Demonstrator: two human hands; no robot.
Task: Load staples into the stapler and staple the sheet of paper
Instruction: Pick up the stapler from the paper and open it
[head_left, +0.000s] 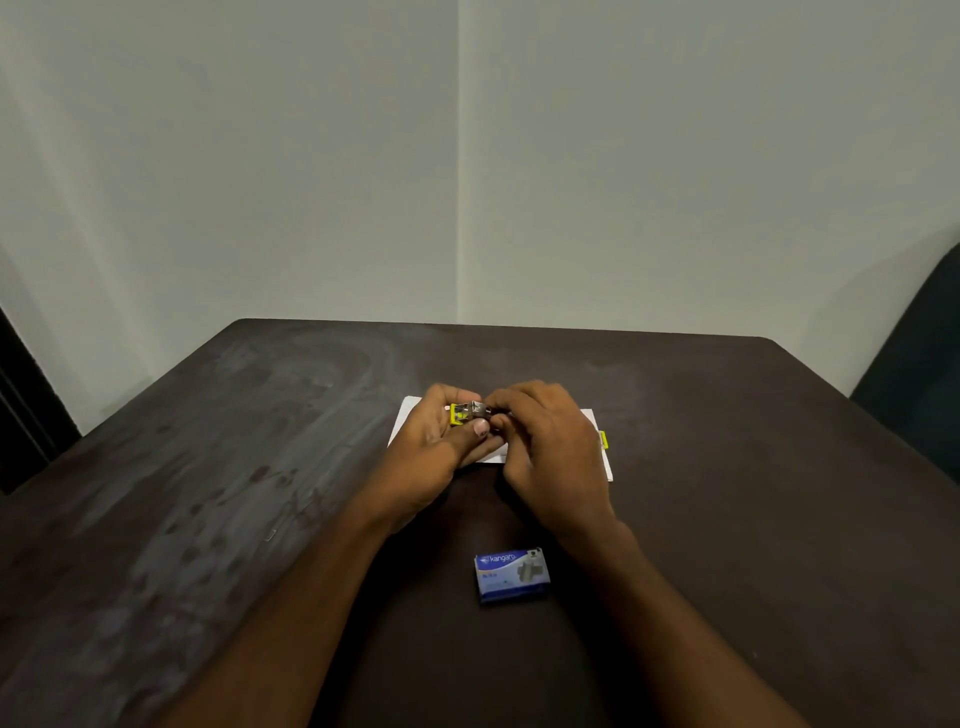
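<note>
Your left fingers curl round the yellow stapler, with the thumb lying across its near side, so your left hand grips it just above the sheet of paper; your right fingers are bent and bunched at the stapler's silver metal end, pinching it, though you cannot tell whether a strip of staples sits between the tips; your right hand covers the middle of the sheet. The paper lies flat on the dark table, beyond your wrists; a small yellow piece shows at the sheet's right edge, just beside your right hand; the blue box of staples rests nearer to you, between your forearms and apart from the paper; a dark chair stands by the table's far right corner.
</note>
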